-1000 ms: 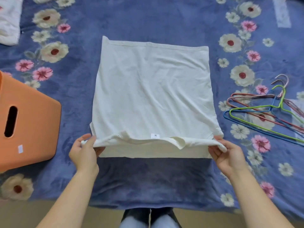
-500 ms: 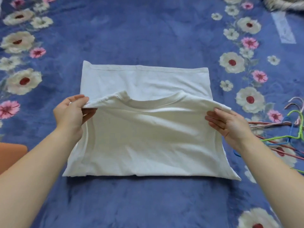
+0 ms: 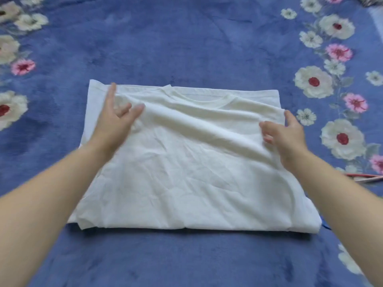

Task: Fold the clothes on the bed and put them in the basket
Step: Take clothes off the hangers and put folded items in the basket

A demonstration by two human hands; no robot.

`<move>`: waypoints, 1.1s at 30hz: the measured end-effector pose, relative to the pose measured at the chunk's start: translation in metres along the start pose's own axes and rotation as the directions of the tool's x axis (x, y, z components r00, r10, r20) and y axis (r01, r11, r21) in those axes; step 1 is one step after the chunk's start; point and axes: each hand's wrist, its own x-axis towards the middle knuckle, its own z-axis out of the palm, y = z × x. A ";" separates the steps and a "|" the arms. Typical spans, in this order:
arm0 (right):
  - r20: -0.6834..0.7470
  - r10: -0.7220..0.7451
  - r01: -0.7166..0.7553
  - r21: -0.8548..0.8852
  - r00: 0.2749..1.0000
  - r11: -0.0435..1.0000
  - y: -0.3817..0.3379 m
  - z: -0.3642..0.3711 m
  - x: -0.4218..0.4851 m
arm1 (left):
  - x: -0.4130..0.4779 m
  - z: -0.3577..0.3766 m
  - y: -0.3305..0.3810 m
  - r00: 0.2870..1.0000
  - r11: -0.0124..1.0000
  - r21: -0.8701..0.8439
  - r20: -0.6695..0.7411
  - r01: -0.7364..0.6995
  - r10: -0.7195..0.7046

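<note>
White shirt folded on blue floral bed; left hand flat on it, fingers spread wide; right hand touching its right side, fingers relaxed.

The white T-shirt is thin, matt cloth, softly creased, with a stitched collar band at 12 o'clock. The blue flowered bedspread beneath is plush and velvety, its nap unevenly brushed. At 3 o'clock, the hanger ends look smooth.

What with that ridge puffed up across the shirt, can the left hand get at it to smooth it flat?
Probably yes: the left hand lies open on the shirt, right beside the left end of the ridge, with nothing between them.
</note>
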 end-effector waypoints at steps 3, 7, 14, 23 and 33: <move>0.212 -0.318 0.382 -0.485 0.924 0.787 0.027 0.019 -0.034 | -0.030 0.018 -0.047 0.969 0.794 0.556 0.155 -0.246 0.192; 0.637 -0.245 0.680 -0.709 0.731 0.186 0.071 0.031 -0.058 | -0.059 0.025 -0.102 0.989 0.536 0.832 0.137 -0.145 0.055; 0.290 -0.407 0.425 -0.856 0.866 0.295 0.124 -0.038 -0.088 | -0.116 -0.025 -0.140 0.951 0.529 0.821 -0.301 0.216 0.078; 0.518 -0.370 0.574 -0.818 0.771 0.051 0.145 -0.063 -0.133 | -0.148 -0.016 -0.116 0.582 0.721 -0.619 -0.476 0.310 -0.659; 0.677 -0.325 0.713 -0.701 0.660 -0.011 0.150 -0.101 -0.214 | -0.259 -0.031 -0.114 0.397 0.786 -0.506 -0.680 0.354 -0.616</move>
